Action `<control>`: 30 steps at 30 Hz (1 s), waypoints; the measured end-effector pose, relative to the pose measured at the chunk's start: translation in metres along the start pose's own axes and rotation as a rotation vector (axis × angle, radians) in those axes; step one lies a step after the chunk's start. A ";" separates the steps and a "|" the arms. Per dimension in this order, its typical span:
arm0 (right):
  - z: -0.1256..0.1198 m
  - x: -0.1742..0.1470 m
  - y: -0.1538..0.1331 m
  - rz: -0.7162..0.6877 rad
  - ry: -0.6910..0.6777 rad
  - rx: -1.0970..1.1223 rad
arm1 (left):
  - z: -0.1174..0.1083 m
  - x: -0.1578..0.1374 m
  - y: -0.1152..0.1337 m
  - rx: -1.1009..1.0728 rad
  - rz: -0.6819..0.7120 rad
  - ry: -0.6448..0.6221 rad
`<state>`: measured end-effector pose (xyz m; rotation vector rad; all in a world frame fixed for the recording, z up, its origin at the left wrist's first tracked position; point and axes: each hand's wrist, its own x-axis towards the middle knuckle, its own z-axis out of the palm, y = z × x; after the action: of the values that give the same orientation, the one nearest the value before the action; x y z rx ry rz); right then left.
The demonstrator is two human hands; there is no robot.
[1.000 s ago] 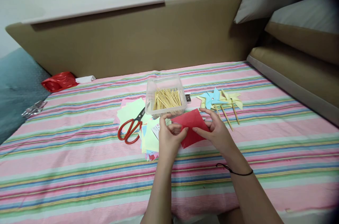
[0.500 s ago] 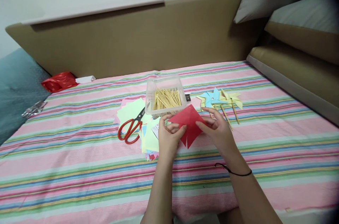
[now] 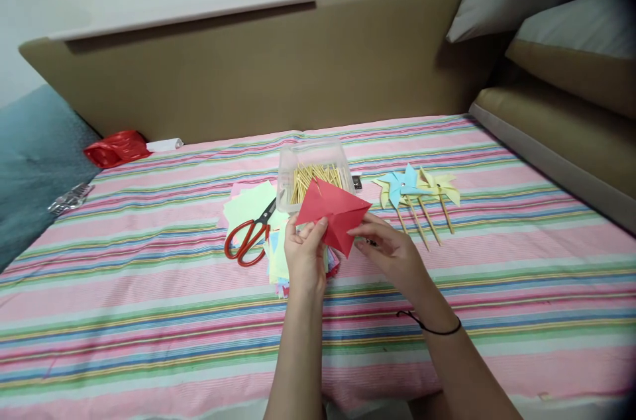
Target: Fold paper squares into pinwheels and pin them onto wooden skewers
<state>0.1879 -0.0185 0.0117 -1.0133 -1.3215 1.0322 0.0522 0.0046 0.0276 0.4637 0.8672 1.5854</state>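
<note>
A square of red paper (image 3: 334,208) with slits running in from its corners is held up above the cloth. My left hand (image 3: 305,251) grips its left side, thumb on top near the middle and fingers underneath. At the lower right edge, the fingertips of my right hand (image 3: 390,251) pinch the paper. Behind it stands a clear plastic box (image 3: 342,155) of thin wooden sticks (image 3: 311,175). Red-handled scissors (image 3: 251,234) lie left of my left hand, on pale paper sheets (image 3: 248,205). More coloured paper (image 3: 278,264) is stacked partly beneath that hand.
Blue and yellow paper pinwheels (image 3: 410,185) on sticks lie to the right. A small dark item (image 3: 357,182) sits beside the box. At the far left are a red plastic bag (image 3: 116,148) and a clear crinkled packet (image 3: 71,199). Sofa cushions (image 3: 561,122) border the right side.
The red paper has been turned, so a slit that pointed toward me now points away. Both hands have shifted slightly left, and my right hand has moved down to the lower right edge.
</note>
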 end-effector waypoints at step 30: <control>0.017 0.002 -0.004 0.159 0.462 0.148 | 0.014 -0.016 -0.005 0.346 0.031 -0.034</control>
<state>0.1707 -0.0178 0.0159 -1.1715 -0.7874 0.9259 0.0692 -0.0070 0.0356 0.7495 1.1181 1.4546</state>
